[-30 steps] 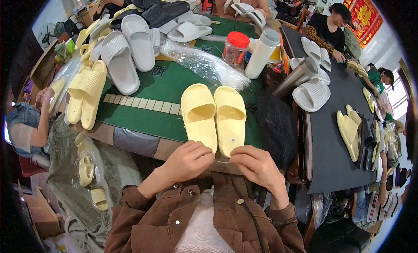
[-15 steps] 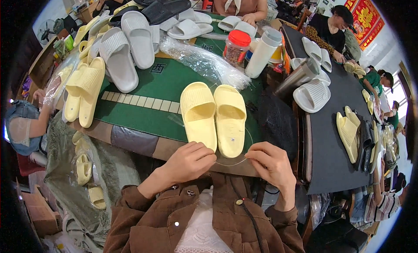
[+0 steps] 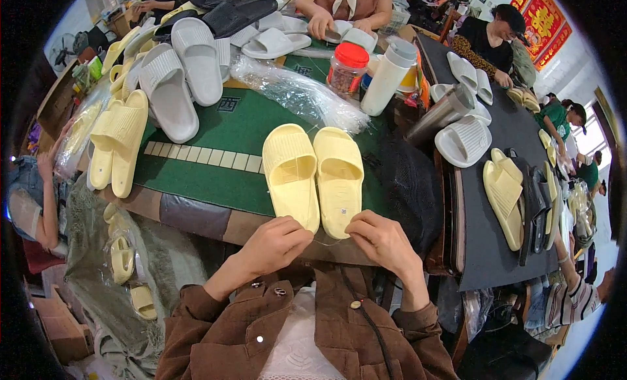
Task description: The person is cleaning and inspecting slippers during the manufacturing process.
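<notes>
A pair of pale yellow slippers, the left one [image 3: 291, 190] and the right one [image 3: 339, 171], lies side by side with heels toward me at the table's near edge. Behind the left heel, my left hand [image 3: 281, 244] is closed in a pinch. My right hand [image 3: 384, 244] is pinched too, its fingertips against the right heel. Between both hands a thin clear strand [image 3: 328, 243] runs behind the heels. Whether it is a loose cord or the edge of a clear film, I cannot tell.
Grey slippers [image 3: 168, 92] and other yellow slippers [image 3: 121, 141] are piled on the left. Clear plastic bags [image 3: 300, 96], a red-lidded jar [image 3: 347, 67] and a white bottle [image 3: 390, 77] stand or lie beyond. A steel tumbler [image 3: 442, 112] leans rightward. Co-workers sit around.
My right hand has moved left from beside the slippers to the right heel, and the strand's wide bow has drawn in. My left hand stays by the left heel.
</notes>
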Available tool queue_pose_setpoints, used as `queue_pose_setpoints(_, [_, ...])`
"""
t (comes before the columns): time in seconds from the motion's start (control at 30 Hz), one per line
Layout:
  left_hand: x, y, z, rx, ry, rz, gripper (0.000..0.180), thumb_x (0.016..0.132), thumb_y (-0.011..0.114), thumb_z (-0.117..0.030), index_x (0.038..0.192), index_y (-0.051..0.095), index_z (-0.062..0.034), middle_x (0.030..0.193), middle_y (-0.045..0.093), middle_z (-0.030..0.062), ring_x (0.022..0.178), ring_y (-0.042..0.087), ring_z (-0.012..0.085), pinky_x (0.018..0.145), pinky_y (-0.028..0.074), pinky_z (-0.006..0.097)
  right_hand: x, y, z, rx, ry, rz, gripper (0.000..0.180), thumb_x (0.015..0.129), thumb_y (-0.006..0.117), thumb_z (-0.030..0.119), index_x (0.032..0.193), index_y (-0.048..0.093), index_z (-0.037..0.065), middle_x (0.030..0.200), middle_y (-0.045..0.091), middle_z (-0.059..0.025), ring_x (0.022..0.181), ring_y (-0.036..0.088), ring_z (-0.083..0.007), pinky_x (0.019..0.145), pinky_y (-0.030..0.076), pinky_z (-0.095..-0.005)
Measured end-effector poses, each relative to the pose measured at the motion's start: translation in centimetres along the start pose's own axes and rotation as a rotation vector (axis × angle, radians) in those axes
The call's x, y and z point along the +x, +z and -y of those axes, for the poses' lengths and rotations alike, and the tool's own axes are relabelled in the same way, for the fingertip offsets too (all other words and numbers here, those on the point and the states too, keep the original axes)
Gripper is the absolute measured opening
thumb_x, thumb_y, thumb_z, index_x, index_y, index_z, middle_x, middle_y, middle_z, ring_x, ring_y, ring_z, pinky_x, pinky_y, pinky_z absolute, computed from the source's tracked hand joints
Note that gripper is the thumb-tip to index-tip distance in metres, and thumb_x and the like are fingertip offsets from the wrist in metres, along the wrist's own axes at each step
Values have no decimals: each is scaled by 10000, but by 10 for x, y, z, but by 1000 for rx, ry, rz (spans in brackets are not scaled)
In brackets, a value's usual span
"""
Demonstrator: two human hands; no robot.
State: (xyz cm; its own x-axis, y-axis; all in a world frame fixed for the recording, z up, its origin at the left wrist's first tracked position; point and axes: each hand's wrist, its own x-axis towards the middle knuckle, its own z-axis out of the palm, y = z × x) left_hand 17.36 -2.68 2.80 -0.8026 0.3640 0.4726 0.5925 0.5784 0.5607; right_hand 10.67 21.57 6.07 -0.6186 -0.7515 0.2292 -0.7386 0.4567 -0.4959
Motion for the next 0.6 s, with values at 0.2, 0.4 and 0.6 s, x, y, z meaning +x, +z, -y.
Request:
queue_pose_setpoints(0.2, [-4, -2, -4, -53, -34, -7, 123, 744, 682, -10, 852, 626, -33, 778, 600, 91, 717, 592, 272, 630, 487, 351, 2, 8, -6, 0, -16, -25, 113, 789, 615, 49, 901, 601, 39, 900, 574, -83, 750, 612, -281, 638, 505, -350])
queue_pose_setpoints(0.4, [-9, 4, -15, -94, -78, 35, 78, 769, 637, -40, 837, 600, -36, 749, 567, 89, 715, 576, 272, 633, 480, 356, 4, 9, -7, -11, 13, -8, 96, 802, 609, 59, 894, 597, 36, 915, 569, -86, 767, 609, -282, 647, 500, -354])
queue_pose_setpoints(0.6, [4, 4, 4, 62, -49, -71, 79, 776, 628, -44, 846, 606, -17, 813, 579, 104, 765, 575, 281, 679, 479, 362, 11, 13, -8, -4, 13, -45, 96, 817, 599, 74, 903, 592, 30, 922, 567, -91, 775, 603, -295, 661, 499, -363])
